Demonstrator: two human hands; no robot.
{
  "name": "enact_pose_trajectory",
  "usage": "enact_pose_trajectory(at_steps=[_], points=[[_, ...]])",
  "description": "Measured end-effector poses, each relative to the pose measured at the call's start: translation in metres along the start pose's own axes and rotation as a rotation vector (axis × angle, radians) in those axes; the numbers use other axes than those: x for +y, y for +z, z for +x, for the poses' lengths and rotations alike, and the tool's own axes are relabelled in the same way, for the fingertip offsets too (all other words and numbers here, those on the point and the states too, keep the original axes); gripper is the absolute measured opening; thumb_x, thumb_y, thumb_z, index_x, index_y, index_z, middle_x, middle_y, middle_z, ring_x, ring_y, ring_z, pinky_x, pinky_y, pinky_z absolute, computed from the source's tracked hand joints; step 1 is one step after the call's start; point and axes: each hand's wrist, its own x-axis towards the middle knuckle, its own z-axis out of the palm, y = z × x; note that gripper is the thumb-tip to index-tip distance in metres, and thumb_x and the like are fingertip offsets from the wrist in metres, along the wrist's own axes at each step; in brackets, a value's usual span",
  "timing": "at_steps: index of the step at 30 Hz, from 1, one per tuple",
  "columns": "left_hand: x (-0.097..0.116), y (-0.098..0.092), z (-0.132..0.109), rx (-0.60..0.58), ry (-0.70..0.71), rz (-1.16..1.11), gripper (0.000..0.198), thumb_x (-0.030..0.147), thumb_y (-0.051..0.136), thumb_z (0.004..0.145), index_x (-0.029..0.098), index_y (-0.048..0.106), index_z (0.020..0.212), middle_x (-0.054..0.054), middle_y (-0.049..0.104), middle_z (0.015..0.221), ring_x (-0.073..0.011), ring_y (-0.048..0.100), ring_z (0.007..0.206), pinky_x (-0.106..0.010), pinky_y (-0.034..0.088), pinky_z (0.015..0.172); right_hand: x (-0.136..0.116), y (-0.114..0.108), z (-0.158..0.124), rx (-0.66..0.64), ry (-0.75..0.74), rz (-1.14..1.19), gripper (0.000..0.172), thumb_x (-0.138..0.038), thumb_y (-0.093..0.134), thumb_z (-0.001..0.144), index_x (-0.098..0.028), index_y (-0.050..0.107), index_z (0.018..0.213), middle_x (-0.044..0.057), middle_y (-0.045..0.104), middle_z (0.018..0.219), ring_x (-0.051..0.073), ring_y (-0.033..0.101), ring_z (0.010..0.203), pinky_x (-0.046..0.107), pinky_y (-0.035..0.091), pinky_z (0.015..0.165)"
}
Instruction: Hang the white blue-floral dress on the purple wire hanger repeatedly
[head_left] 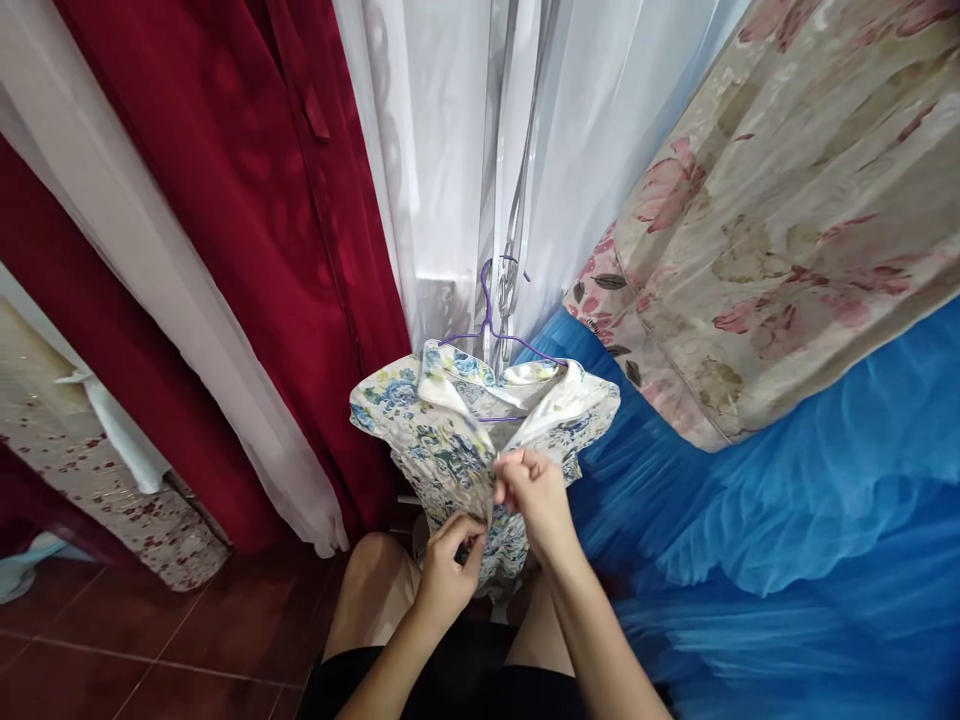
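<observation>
Already on its purple hanger [489, 326], the floral garment [457, 470] hung at 6 o'clock; from its open collar [469, 368], left hand [454, 560] at 7 and right hand [534, 490] at 5 pinched cloth, any fastening unclear.

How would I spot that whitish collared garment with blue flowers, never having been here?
Start at the tall white hanging fabric between the deep red cloth and the bright blue ruffled fabric. Low in front, find the thin purple hanger, which bears the whitish collared garment with blue flowers. Its blue print and open collar set it apart from the cream cloth with pink flowers.
</observation>
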Motion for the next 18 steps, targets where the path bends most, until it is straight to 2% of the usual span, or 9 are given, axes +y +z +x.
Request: enact_pose_trajectory(at_steps=[3,5,7,9,11,14,16,18], points=[[-0.007,0.001,-0.006,-0.071,0.012,0.02,0.013,0.018,0.051,0.098,0.019,0.058,0.087,-0.004,0.057,0.084,-0.0169,0.058,0.081,-0.027,0.045,0.075,-0.051,0.016,0.041,0.026,-0.139,0.05,0.017,-0.026,0.068,0.071,-0.018,0.061,0.058,-0.002,0.059,0.044,0.008,0.038,0.036,0.022,0.028,0.039],[-0.012,-0.001,-0.006,-0.107,0.025,0.04,0.014,0.018,0.05,0.098,0.018,0.059,0.087,-0.004,0.056,0.085,-0.0171,0.058,0.08,-0.028,0.046,0.074,-0.074,0.029,0.057,0.036,-0.206,0.104,0.018,-0.027,0.068,0.07,-0.018,0.059,0.056,-0.002,0.06,0.045,0.007,0.037,0.036,0.021,0.028,0.038],[-0.014,-0.01,0.001,-0.136,0.049,0.059,0.016,0.019,0.051,0.098,0.018,0.06,0.085,-0.004,0.056,0.084,-0.0173,0.058,0.08,-0.029,0.047,0.075,-0.082,0.038,0.062,0.027,-0.228,0.13,0.016,-0.028,0.067,0.07,-0.018,0.06,0.059,-0.003,0.06,0.046,0.007,0.038,0.035,0.021,0.029,0.038],[-0.007,-0.024,0.017,-0.128,0.09,0.075,0.013,0.019,0.054,0.098,0.018,0.064,0.09,-0.005,0.061,0.089,-0.0186,0.061,0.086,-0.03,0.049,0.08,-0.079,0.043,0.057,0.011,-0.214,0.14,0.012,-0.027,0.065,0.071,-0.018,0.062,0.065,-0.004,0.059,0.045,0.007,0.04,0.035,0.02,0.029,0.038],[0.012,-0.044,0.045,-0.05,0.165,0.091,0.012,0.02,0.058,0.097,0.02,0.068,0.104,-0.006,0.065,0.098,-0.0199,0.063,0.094,-0.033,0.05,0.086,-0.072,0.043,0.047,0.004,-0.206,0.14,0.008,-0.026,0.064,0.073,-0.019,0.062,0.07,-0.006,0.057,0.044,0.008,0.041,0.035,0.02,0.029,0.038],[0.053,-0.072,0.099,0.167,0.327,0.114,0.031,0.018,0.055,0.099,0.023,0.063,0.129,-0.005,0.066,0.098,-0.0177,0.063,0.09,-0.033,0.05,0.086,-0.069,0.039,0.035,-0.002,-0.248,0.098,0.007,-0.025,0.063,0.075,-0.019,0.061,0.071,-0.006,0.054,0.043,0.008,0.043,0.037,0.02,0.031,0.04],[0.082,-0.084,0.134,0.179,0.416,0.146,0.034,0.019,0.053,0.1,0.024,0.062,0.133,-0.006,0.067,0.103,-0.0175,0.064,0.093,-0.033,0.051,0.087,-0.072,0.037,0.033,-0.007,-0.288,0.058,0.007,-0.025,0.063,0.075,-0.019,0.061,0.072,-0.007,0.052,0.042,0.009,0.045,0.038,0.02,0.032,0.042],[0.106,-0.088,0.16,0.117,0.471,0.198,0.022,0.019,0.055,0.099,0.022,0.069,0.116,-0.004,0.069,0.101,-0.0174,0.066,0.093,-0.032,0.051,0.086,-0.074,0.035,0.037,-0.005,-0.314,0.012,0.009,-0.027,0.064,0.076,-0.019,0.06,0.072,-0.007,0.051,0.042,0.01,0.046,0.039,0.021,0.033,0.043]])
